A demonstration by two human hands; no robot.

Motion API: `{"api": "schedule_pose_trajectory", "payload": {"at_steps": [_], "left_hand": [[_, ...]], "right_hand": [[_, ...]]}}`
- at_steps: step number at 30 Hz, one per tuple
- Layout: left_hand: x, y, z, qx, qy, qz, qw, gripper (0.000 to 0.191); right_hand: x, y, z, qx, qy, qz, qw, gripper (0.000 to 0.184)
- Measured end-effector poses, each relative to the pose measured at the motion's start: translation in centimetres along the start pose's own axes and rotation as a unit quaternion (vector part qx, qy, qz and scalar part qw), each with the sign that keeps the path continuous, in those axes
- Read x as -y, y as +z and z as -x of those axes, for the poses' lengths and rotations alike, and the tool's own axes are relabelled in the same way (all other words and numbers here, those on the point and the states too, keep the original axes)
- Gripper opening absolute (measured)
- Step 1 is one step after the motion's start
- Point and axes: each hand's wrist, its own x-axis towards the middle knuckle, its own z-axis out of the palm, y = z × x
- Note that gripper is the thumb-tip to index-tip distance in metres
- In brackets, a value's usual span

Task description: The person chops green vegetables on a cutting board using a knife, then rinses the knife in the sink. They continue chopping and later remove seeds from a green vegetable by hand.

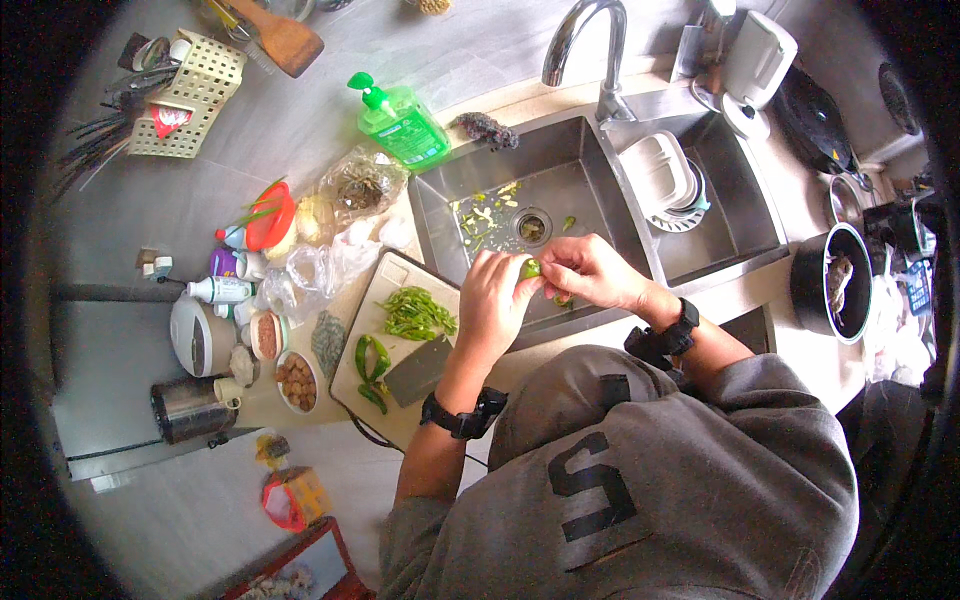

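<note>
My left hand (491, 296) is closed around a green pepper (531, 268), whose end shows above the fingers. Against that end, the fingers of my right hand (596, 274) pinch the pepper; most of it is hidden by both hands. They are over the near edge of a steel sink basin (570, 172), where pale and green pepper scraps (480, 217) lie around the drain (532, 225). Left of the sink, a cutting board (352, 375) carries sliced green pepper (420, 311), several whole green peppers (371, 360) and a cleaver with a broad grey blade (420, 371).
A green soap bottle (405, 127) stands behind the sink, beside the faucet (611, 75). The right basin holds white dishes (660, 176). Beside the board are a bowl of brown pieces (297, 382) and plastic bags (315, 270). A black pot (832, 285) stands at right.
</note>
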Motion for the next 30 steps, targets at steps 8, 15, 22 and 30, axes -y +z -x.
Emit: {"api": "schedule_pose_trajectory", "payload": {"at_steps": [8, 15, 22, 30], "left_hand": [[-0.8, 0.6, -0.1, 0.004, -0.025, 0.008, 1.0, 0.019], [-1.2, 1.1, -0.3, 0.011, -0.039, -0.014, 0.999, 0.02], [-1.5, 1.3, -1.2, 0.006, -0.046, 0.021, 0.999, 0.019], [-1.1, 1.2, -2.1, 0.016, -0.109, 0.093, 0.989, 0.02]], "right_hand": [[-0.1, -0.8, -0.2, 0.027, 0.008, -0.023, 0.999, 0.024], [-0.5, -1.5, -0.3, 0.037, 0.006, 0.016, 0.999, 0.023], [-1.1, -2.3, -0.2, 0.055, 0.035, -0.074, 0.995, 0.026], [-1.5, -2.8, -0.4, 0.041, 0.03, -0.126, 0.991, 0.023]]}}
